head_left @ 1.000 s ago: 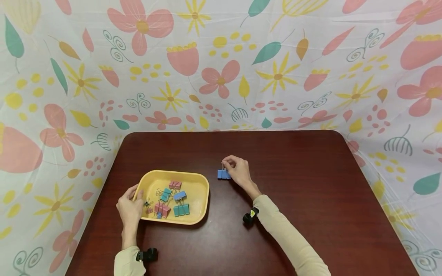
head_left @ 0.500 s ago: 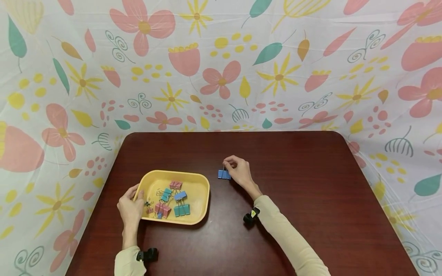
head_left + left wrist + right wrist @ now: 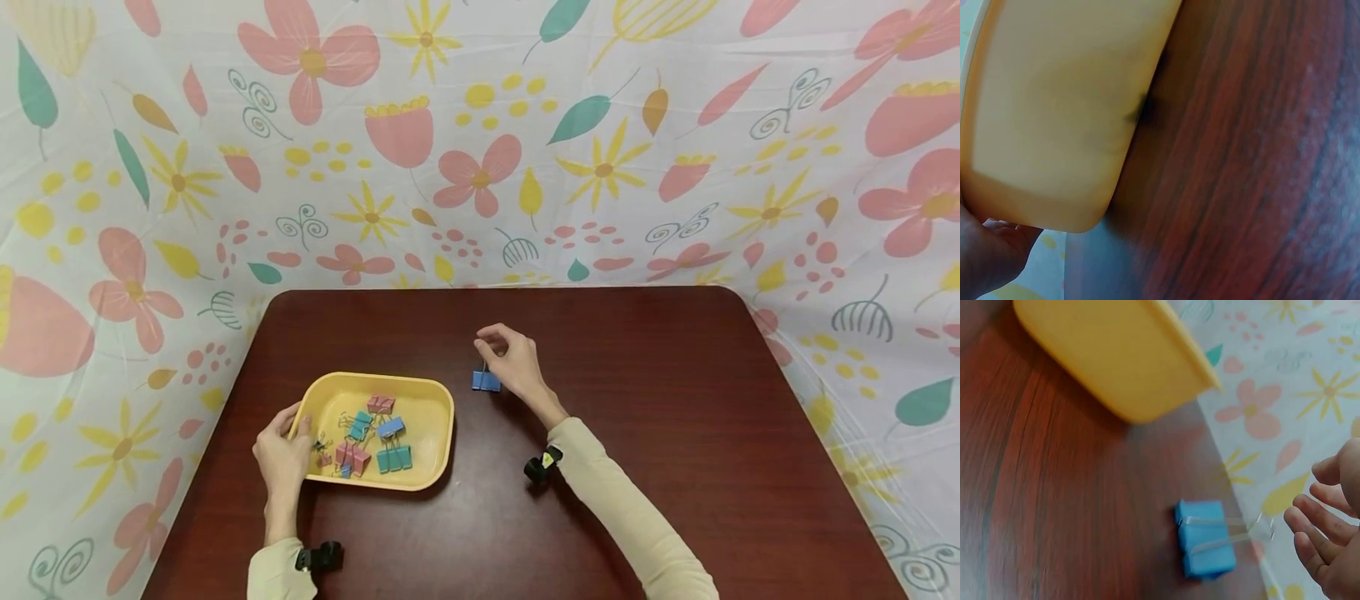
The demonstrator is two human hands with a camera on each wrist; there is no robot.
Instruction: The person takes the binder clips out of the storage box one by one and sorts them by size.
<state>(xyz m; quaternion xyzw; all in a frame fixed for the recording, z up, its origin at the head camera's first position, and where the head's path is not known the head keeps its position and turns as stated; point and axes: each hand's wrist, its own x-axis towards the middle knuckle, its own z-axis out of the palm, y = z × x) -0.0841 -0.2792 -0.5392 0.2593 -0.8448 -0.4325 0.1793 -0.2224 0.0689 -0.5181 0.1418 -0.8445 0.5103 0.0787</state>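
My left hand [image 3: 283,450] grips the left end of a yellow plastic tray [image 3: 431,417], its thumb over the rim. In the left wrist view the tray's outer wall [image 3: 1054,125] fills the left side. Inside lie several binder clips, among them a teal one [image 3: 394,457], a pink one [image 3: 352,458] and a blue one [image 3: 390,427]. To the right of the tray, a blue binder clip [image 3: 486,381] stands on the table, wire handles up. My right hand [image 3: 517,362] hovers just above it; the right wrist view shows loosely bent fingers [image 3: 1322,519] apart from the handles.
The dark brown wooden table [image 3: 637,467] carries the tray at its left side. A flowered white cloth [image 3: 480,125] hangs behind the table and along its sides. Each wrist wears a small black camera [image 3: 321,557].
My right hand has let go of the blue binder clip's handles and risen slightly up and away. The clip stays standing in place. My left hand and the tray have not moved.
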